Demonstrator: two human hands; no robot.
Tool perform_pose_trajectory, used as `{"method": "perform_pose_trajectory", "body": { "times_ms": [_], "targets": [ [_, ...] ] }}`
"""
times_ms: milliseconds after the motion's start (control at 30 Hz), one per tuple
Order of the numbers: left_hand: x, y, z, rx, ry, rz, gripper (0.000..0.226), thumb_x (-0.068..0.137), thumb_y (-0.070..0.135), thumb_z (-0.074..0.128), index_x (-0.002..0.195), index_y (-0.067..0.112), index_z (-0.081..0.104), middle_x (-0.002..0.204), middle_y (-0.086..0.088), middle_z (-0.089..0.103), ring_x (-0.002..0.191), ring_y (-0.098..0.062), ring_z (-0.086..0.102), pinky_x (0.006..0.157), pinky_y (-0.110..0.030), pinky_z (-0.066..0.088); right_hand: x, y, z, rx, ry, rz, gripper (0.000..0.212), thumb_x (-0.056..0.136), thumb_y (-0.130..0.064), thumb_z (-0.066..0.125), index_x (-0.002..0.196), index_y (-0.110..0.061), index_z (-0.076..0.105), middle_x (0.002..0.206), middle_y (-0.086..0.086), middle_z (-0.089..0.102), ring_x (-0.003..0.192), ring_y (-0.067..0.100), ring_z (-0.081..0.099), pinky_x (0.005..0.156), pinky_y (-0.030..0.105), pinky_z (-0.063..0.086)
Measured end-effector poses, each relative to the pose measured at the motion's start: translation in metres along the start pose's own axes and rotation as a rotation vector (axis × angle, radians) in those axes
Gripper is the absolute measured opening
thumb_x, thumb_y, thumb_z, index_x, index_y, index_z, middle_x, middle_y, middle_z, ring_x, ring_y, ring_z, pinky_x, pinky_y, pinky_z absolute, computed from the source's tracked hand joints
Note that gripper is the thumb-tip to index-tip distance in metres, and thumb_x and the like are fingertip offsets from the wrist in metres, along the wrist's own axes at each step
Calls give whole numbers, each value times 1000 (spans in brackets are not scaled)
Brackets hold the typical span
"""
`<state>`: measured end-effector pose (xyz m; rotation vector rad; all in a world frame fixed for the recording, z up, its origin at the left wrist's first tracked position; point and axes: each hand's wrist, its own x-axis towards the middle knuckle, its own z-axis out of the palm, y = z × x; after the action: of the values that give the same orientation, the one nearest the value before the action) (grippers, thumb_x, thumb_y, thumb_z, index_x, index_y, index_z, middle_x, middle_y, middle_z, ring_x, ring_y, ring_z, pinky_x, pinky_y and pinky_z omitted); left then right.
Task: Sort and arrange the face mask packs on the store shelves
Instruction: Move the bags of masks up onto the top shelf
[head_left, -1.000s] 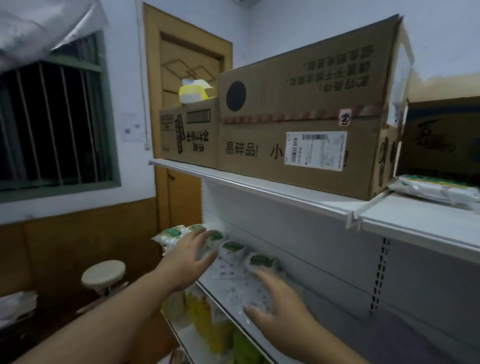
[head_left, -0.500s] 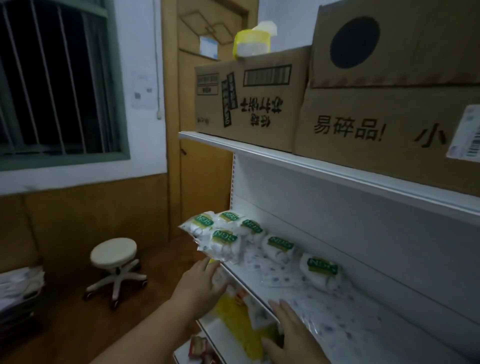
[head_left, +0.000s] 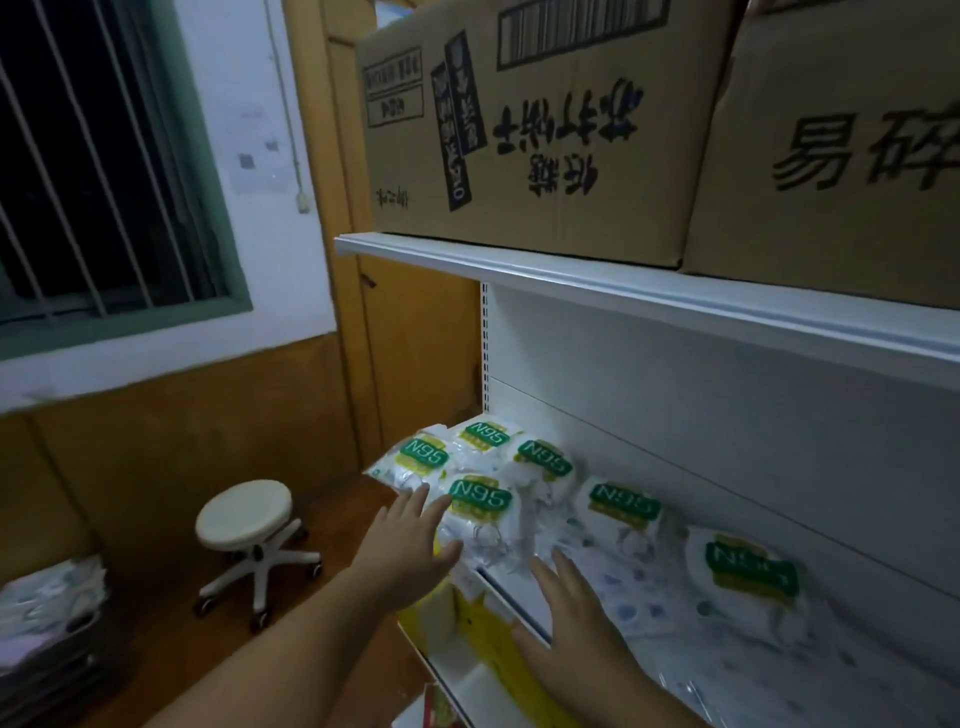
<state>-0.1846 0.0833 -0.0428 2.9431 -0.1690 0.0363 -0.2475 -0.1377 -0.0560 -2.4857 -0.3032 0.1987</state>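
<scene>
Since the frame half a second earlier, both hands have risen toward the middle shelf (head_left: 519, 597) and the camera has drawn closer, so that the N95 packs fill more of the view and the yellow tissue box seen above the cartons has left it. Left hand (head_left: 410, 551): fingers straight and spread, fingertips touching the left edge of the front N95 pack (head_left: 480, 514), which overhangs the shelf's front lip; nothing is gripped. Right hand (head_left: 576, 618): fingers extended and relaxed, palm down over the shelf's front edge, just beside the same pack on its right; whether the fingertips touch the pack cannot be told. Behind the front pack, three more N95 packs (head_left: 483, 441) lie clustered and overlapping at the left end of the shelf. A fifth pack (head_left: 621, 506) lies apart further right, and a sixth pack (head_left: 748, 577) further right again, both flat on a patterned shelf liner (head_left: 727, 665). Upper shelf (head_left: 623, 286): two cardboard cartons (head_left: 530, 135) side by side. Lower shelf: yellow packaging (head_left: 488, 634), partly hidden by the hands. Background left: a white stool (head_left: 249, 535) on castors beneath a barred window (head_left: 104, 156).
</scene>
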Motion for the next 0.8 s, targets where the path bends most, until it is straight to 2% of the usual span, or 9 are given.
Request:
{"method": "perform_pose_trajectory", "body": {
  "times_ms": [200,300,500,600,700,800],
  "targets": [
    [66,-17,-5,-10,-30,44,73,92,63,37,152,38,4,162,2,6,149,-21,4,118,-39,15,75,0,-1,-21,88,-73,69,93,-46,49,150,-32,14,160,-5,-9,147,15,1,114,27,21],
    [88,-24,-5,-60,-90,92,81,87,66,46,151,42,2,162,4,10,148,-19,10,116,-38,20,105,-1,1,-21,87,-67,70,94,-50,46,151,-28,14,160,-4,-8,147,15,0,115,28,19],
    [133,-43,-14,-75,-274,216,105,70,69,68,152,35,12,156,3,29,142,-19,26,112,-35,26,160,-5,9,-76,58,56,80,89,-53,54,152,-29,11,161,2,-8,148,21,-4,118,34,16],
    [152,-47,-14,-37,-360,331,103,70,60,74,152,30,19,154,-1,33,141,-22,29,113,-34,27,175,-3,9,-114,15,147,91,83,-61,56,152,-30,6,161,3,-6,148,23,-2,119,38,13],
    [166,-47,-7,25,-486,411,107,69,52,78,153,30,14,154,-5,32,140,-26,30,114,-39,30,179,1,10,-147,-50,203,102,77,-60,64,153,-29,3,161,-1,2,147,19,6,118,34,14],
    [173,-43,1,156,-443,493,111,68,48,80,153,23,13,152,-6,35,137,-27,33,112,-41,33,180,-1,13,-153,-22,237,106,73,-58,70,153,-27,8,159,-6,14,143,16,16,115,30,20]
  ]
}}
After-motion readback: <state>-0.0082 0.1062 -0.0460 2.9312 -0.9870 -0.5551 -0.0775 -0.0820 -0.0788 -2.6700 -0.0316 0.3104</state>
